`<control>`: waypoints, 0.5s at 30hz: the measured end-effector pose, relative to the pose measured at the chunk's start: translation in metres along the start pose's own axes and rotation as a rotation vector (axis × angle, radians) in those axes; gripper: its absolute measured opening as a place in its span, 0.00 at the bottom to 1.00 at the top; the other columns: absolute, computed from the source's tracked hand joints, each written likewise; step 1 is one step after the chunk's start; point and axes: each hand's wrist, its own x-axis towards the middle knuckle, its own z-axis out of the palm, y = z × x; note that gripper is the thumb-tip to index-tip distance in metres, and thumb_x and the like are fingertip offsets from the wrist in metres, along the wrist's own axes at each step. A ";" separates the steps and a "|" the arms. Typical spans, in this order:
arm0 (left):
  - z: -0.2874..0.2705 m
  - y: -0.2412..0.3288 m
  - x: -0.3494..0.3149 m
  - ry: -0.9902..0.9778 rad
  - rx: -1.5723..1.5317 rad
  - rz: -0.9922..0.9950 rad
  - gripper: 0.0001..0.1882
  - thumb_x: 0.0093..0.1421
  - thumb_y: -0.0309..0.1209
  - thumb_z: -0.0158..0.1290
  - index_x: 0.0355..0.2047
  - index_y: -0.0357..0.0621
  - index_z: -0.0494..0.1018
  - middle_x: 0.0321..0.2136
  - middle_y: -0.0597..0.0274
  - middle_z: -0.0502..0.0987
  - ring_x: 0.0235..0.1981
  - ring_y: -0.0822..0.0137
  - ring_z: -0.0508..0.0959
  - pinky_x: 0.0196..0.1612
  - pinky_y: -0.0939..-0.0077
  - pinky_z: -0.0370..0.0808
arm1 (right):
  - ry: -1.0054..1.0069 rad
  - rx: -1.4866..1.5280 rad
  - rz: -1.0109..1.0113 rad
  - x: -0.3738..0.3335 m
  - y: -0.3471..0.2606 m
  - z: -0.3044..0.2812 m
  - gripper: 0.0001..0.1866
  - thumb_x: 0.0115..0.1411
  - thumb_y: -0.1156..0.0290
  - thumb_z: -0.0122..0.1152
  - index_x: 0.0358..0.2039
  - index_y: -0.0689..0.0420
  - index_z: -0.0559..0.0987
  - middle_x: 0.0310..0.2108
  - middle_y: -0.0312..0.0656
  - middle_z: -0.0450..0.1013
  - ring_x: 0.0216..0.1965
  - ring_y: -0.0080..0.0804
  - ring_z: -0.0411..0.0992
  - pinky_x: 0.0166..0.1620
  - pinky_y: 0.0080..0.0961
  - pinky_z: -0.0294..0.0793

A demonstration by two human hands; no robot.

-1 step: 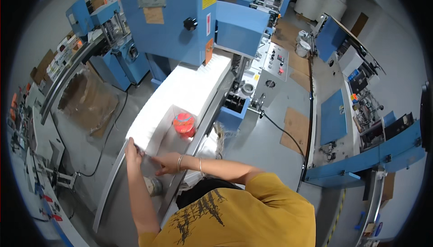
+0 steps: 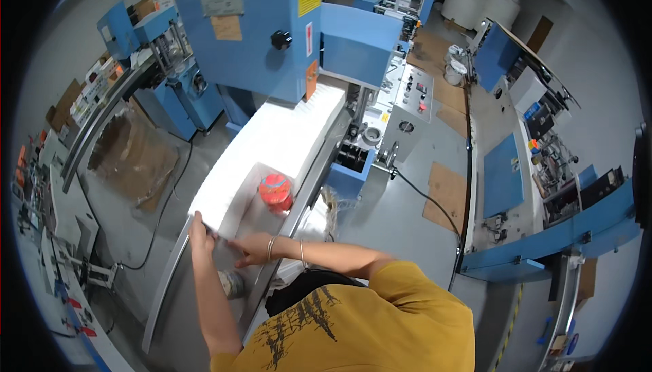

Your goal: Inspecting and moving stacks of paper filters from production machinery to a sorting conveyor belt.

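A long row of thin white pieces (image 2: 272,127), packed tightly together, runs along a grey metal trough (image 2: 157,304) from beneath a blue machine. At the row's near left corner is my left hand (image 2: 201,235), its fingers closed against the end pieces. Close to that same corner sits my right hand (image 2: 254,248), with forefinger and thumb apart and the other fingers partly curled. Nothing shows in its grip. Beside the row, within the trough, stands a round red container (image 2: 276,192). A second round container (image 2: 231,284) lies nearer me, between my forearms.
The blue machine body (image 2: 244,32) rises ahead, with a black knob. Right of it is a grey control panel (image 2: 414,93) with buttons. A cable (image 2: 435,202) crosses the floor near cardboard sheets (image 2: 445,199). Another blue machine (image 2: 170,100) stands on the left.
The whole view has shifted slightly, with the blue machine a little farther left. Both hands keep nearly the same places at the white row's corner.
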 end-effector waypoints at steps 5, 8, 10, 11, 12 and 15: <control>0.004 -0.009 0.000 0.006 -0.173 0.037 0.29 0.67 0.43 0.41 0.62 0.36 0.56 0.58 0.49 0.65 0.58 0.53 0.68 0.56 0.57 0.68 | -0.074 0.077 0.026 -0.012 0.006 -0.016 0.36 0.54 0.46 0.59 0.57 0.56 0.66 0.34 0.52 0.76 0.37 0.52 0.74 0.41 0.41 0.72; 0.020 0.002 -0.012 -0.003 -0.162 -0.006 0.29 0.68 0.43 0.41 0.61 0.34 0.56 0.58 0.50 0.65 0.56 0.54 0.69 0.55 0.58 0.69 | -0.081 0.062 0.013 -0.014 0.022 -0.023 0.35 0.55 0.46 0.59 0.57 0.56 0.66 0.31 0.47 0.77 0.35 0.48 0.75 0.39 0.39 0.72; 0.017 -0.001 -0.006 0.008 -0.109 0.008 0.29 0.68 0.43 0.41 0.61 0.34 0.56 0.57 0.51 0.66 0.55 0.54 0.70 0.55 0.59 0.69 | -0.073 0.075 0.016 -0.015 0.030 -0.024 0.34 0.55 0.46 0.59 0.56 0.55 0.68 0.31 0.46 0.77 0.35 0.48 0.76 0.39 0.39 0.72; 0.015 -0.004 -0.002 0.017 -0.064 0.017 0.30 0.68 0.44 0.40 0.61 0.33 0.56 0.57 0.51 0.66 0.54 0.54 0.71 0.55 0.60 0.69 | -0.066 0.088 0.018 -0.015 0.035 -0.024 0.33 0.55 0.47 0.59 0.55 0.54 0.69 0.32 0.46 0.77 0.35 0.48 0.75 0.39 0.40 0.72; 0.010 -0.008 0.003 0.018 -0.056 0.019 0.30 0.68 0.44 0.40 0.61 0.33 0.56 0.57 0.51 0.66 0.54 0.54 0.71 0.55 0.60 0.69 | -0.059 0.102 0.019 -0.014 0.038 -0.023 0.32 0.55 0.47 0.59 0.54 0.54 0.70 0.32 0.46 0.77 0.36 0.48 0.75 0.39 0.40 0.72; 0.005 -0.013 0.011 -0.046 -0.046 0.046 0.31 0.67 0.46 0.41 0.61 0.34 0.56 0.55 0.51 0.68 0.52 0.53 0.72 0.55 0.60 0.70 | -0.058 0.101 0.008 -0.016 0.044 -0.025 0.30 0.55 0.48 0.59 0.53 0.53 0.71 0.32 0.46 0.77 0.36 0.49 0.75 0.40 0.40 0.72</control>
